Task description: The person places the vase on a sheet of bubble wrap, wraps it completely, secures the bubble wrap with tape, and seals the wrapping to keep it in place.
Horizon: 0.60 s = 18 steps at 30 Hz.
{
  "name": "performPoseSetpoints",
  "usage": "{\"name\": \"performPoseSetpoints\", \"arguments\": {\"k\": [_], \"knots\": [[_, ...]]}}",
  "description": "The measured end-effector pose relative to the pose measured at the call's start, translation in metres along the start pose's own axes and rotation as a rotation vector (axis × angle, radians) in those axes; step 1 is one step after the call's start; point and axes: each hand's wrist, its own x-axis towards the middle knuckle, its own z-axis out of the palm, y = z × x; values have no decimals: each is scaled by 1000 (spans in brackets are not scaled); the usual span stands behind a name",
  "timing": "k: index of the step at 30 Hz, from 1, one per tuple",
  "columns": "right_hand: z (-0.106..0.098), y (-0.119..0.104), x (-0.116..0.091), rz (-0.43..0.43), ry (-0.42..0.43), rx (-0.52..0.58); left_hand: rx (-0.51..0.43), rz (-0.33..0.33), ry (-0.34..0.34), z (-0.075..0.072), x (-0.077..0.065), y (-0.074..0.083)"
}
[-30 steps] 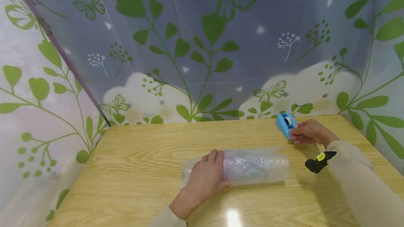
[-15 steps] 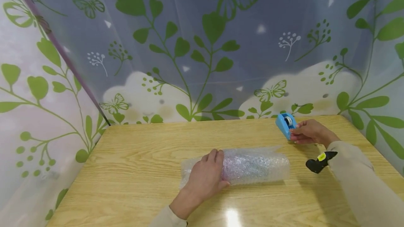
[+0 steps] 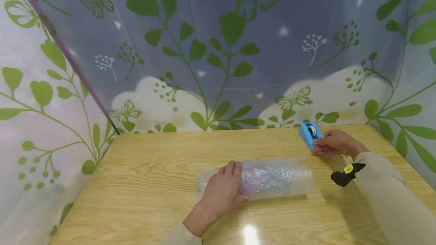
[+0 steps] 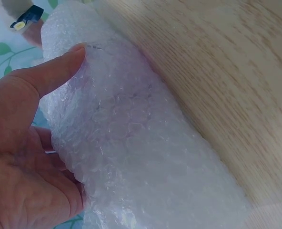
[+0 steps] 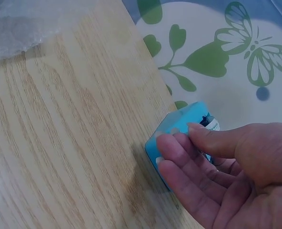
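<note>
A bundle rolled in clear bubble wrap (image 3: 276, 180) lies across the table, with pinkish and bluish tints showing through. My left hand (image 3: 221, 194) grips its left part. In the left wrist view the thumb (image 4: 60, 71) presses on the bubble wrap, and the other fingers go round the side, partly hidden. At the far right, a light blue tape dispenser (image 3: 307, 136) with a small white-cored tape roll (image 3: 312, 131) stands near the back edge. My right hand (image 3: 338, 143) pinches at its front end with thumb and fingertips; any strip of tape there cannot be made out.
The wooden table (image 3: 146, 184) reaches back to a patterned fabric wall (image 3: 190, 48) with green leaves and butterflies. Another fabric side stands at the left. A black device with a yellow label (image 3: 348, 174) is worn at the right wrist.
Both hands, the bubble-wrapped bundle and the dispenser hold nearly the same places; the head view shifts only slightly.
</note>
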Motion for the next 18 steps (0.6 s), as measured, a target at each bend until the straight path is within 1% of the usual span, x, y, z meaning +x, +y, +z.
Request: {"name": "performPoseSetpoints", "arguments": {"k": [9, 13, 15, 18], "knots": [[0, 0, 1, 3, 5, -8, 1, 0, -4, 0, 0, 0], [1, 0, 2, 1, 17, -39, 3, 7, 18, 1, 0, 0], [0, 2, 2, -18, 31, -73, 6, 10, 37, 1, -1, 0], [-3, 9, 2, -77, 50, -124, -5, 12, 52, 2, -1, 0]]}}
